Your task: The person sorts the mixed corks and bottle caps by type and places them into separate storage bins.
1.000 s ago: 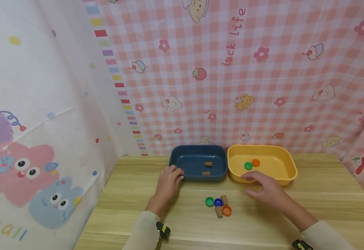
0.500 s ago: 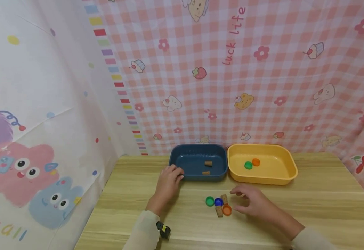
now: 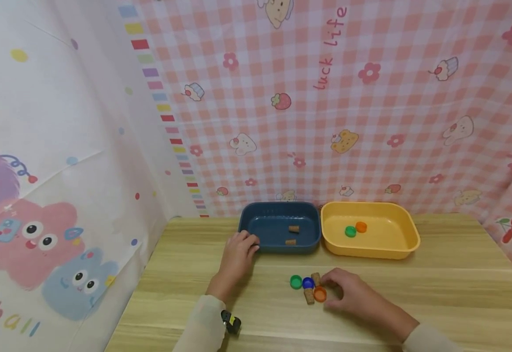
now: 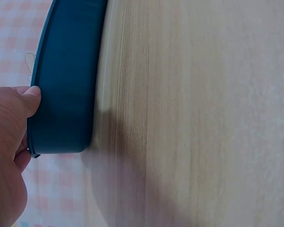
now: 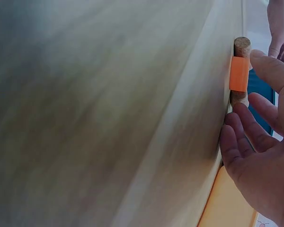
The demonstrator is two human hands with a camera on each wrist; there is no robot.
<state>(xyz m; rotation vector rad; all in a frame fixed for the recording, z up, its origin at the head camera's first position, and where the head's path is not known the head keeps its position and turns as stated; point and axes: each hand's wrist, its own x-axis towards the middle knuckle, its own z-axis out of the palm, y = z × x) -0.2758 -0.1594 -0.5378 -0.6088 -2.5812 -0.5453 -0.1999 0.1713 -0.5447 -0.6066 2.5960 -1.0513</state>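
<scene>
My left hand [image 3: 238,256] pinches the front left corner of the dark blue plastic tray [image 3: 278,249]; in the left wrist view its thumb [image 4: 33,97] lies over the rim. Two corks [image 3: 294,229] lie inside that tray. My right hand [image 3: 350,293] reaches toward a small cluster on the table, thumb and fingers spread on either side of an orange bottle cap [image 3: 320,294]. Fingertips are right at the cap and at a cork [image 3: 316,278] behind it. Also in the cluster are a blue cap [image 3: 308,283], a green cap [image 3: 296,282] and another cork [image 3: 309,296].
A yellow tray [image 3: 370,253] stands against the blue tray's right side, holding a green cap [image 3: 350,231] and an orange cap [image 3: 361,227]. Both trays sit at the back edge of the wooden table [image 3: 273,327], before a pink checked curtain [image 3: 282,127].
My right hand has moved from over the yellow tray's front rim, down and left to the caps and corks. The left hand has stayed at the blue tray's corner.
</scene>
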